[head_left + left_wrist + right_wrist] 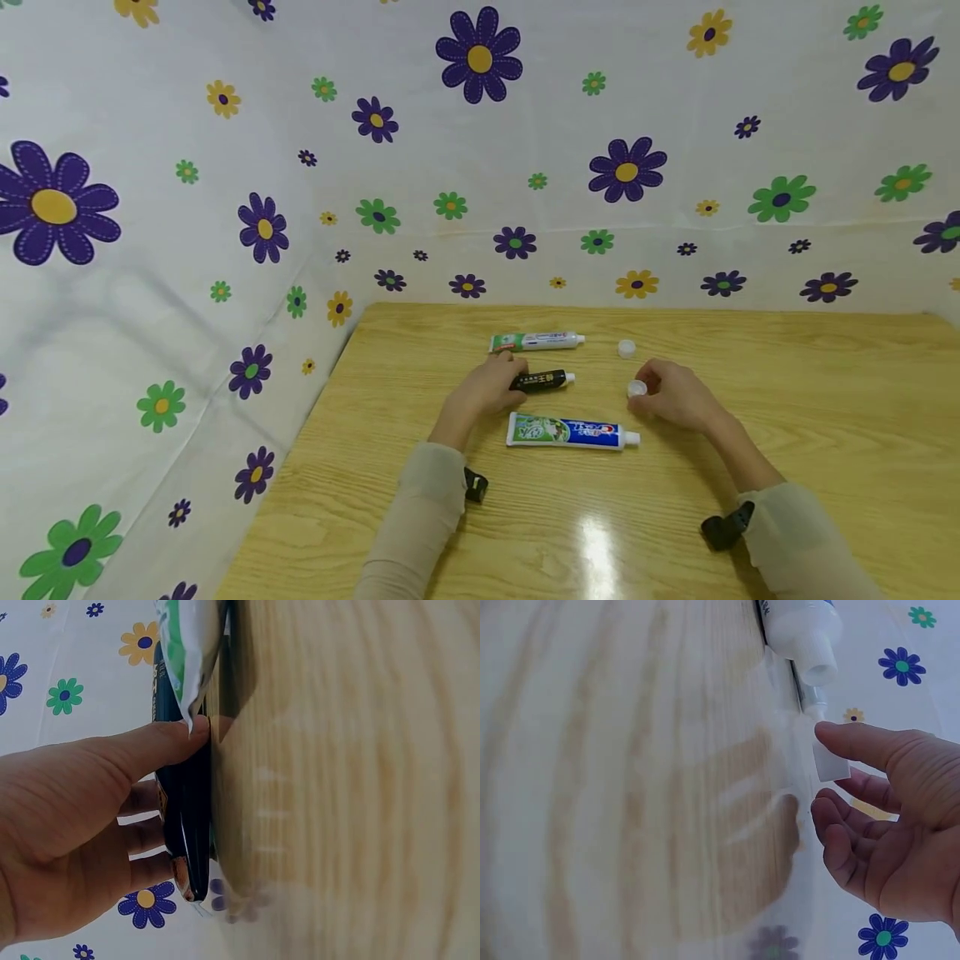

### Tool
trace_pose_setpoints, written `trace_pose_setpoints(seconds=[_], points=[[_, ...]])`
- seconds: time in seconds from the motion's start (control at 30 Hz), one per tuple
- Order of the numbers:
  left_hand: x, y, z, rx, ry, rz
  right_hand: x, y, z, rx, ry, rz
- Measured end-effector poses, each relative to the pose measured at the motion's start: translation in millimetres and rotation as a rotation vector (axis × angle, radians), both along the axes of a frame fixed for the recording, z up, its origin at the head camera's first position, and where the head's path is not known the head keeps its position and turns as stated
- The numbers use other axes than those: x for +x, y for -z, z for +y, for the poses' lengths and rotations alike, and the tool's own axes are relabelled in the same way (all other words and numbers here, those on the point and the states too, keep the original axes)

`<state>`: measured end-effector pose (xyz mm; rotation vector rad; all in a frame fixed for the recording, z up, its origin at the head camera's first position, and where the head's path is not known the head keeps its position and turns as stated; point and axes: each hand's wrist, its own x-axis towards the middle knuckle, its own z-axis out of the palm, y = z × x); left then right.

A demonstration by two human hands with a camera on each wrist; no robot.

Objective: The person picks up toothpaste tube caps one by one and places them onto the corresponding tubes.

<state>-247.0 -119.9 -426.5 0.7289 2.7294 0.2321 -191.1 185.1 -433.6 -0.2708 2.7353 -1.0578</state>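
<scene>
My left hand [486,388] grips the rear part of a black toothpaste tube [542,382], thumb on the near side and fingers on the far side in the left wrist view. The tube lies along the table with its bare white nozzle pointing right. Off to the right, my right hand [678,395] pinches a white cap [637,389] between thumb and fingers. In the right wrist view, the cap [831,762] shows under the thumb tip, its other fingers loosely curled. A gap separates cap and nozzle in the head view.
Nearer me lies a blue and green toothpaste tube [566,432], uncapped, nozzle to the right. A white and green tube [538,342] lies behind the black one. Another white cap [627,349] sits beyond my right hand. Flower-printed cloth [540,150] backs the wooden table [825,433].
</scene>
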Motion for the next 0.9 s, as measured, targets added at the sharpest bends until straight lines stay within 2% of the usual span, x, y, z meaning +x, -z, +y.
trace_pose_setpoints(seconds=[0.17, 0.37, 0.6, 0.77, 0.9], points=[[-0.9, 3.9, -3.5, 0.032, 0.004, 0.011, 2.8, -2.2, 0, -0.034, 0.026, 0.023], [0.0, 1.7, -3.3, 0.068, -0.018, 0.013, 7.5, -5.6, 2, -0.099, 0.051, 0.089], [7.8, -10.9, -2.8, 0.171, -0.048, 0.075, 16.5, -17.8, -5, -0.161, 0.072, 0.141], [18.8, -22.5, -1.1, 0.216, -0.037, 0.115, 28.5, -27.5, -17, -0.221, 0.065, 0.196], [28.4, -30.3, 0.2, 0.258, -0.015, 0.143, 34.9, -29.1, -22, -0.265, 0.072, 0.240]])
